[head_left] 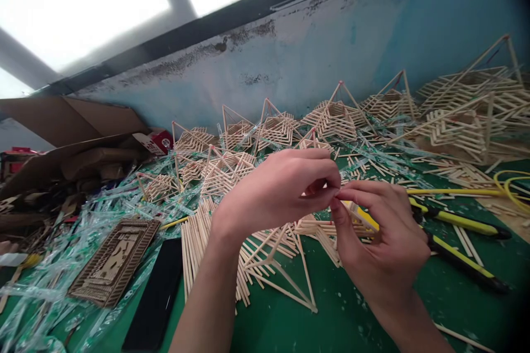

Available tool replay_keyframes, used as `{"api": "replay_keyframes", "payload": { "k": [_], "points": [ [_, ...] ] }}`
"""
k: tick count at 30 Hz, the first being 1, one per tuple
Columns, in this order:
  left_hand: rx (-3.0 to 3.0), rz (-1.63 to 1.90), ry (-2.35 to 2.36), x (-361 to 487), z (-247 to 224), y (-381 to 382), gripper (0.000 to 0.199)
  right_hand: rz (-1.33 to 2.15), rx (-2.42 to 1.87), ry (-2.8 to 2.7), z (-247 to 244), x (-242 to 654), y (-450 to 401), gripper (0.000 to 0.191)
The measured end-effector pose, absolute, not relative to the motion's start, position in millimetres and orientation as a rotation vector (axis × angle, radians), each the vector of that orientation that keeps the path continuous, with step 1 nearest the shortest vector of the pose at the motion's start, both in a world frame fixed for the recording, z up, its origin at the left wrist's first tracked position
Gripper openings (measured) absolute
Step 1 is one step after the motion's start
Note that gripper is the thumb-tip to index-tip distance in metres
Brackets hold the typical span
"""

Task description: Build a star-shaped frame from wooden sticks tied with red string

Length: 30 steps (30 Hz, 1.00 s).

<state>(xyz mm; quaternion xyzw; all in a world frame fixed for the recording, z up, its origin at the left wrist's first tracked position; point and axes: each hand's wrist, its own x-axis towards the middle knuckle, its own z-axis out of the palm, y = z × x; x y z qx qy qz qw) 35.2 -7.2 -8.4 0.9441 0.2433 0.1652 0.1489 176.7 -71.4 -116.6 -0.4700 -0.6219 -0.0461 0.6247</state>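
Both hands meet in front of me with their fingertips together. My left hand is bent over from the left, thumb and fingers pinched. My right hand pinches at the same spot with thumb and forefinger. Whatever lies between the fingertips is too small or hidden to make out. Under the hands is a pile of thin wooden sticks. A joined frame of sticks lies just below my left wrist. A tool with yellow and black handles, probably pliers, lies beside my right hand, its front partly hidden.
Several stick-built pyramid-like frames stand along the blue wall. A black phone and a ridged brown cardboard piece lie left. Clear plastic strips cover the green table there, near a cardboard box. A yellow cable runs right.
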Motion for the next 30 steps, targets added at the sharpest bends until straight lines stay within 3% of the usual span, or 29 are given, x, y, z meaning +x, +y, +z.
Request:
{"api": "replay_keyframes", "payload": {
  "k": [15, 21, 30],
  "points": [
    [2.688, 0.450, 0.681, 35.1, -8.7, -7.4, 0.010, 0.025, -1.082, -1.370, -116.2, 175.4, -73.4, 0.012],
    [2.697, 0.445, 0.716, 33.7, -6.2, -9.1, 0.010, 0.122, -1.073, -1.373, -114.8, 174.9, -74.8, 0.026],
    [2.650, 0.413, 0.690, 31.0, -4.9, -6.7, 0.017, 0.197, -1.053, -1.347, -114.9, 174.1, -74.9, 0.011]
  ]
}}
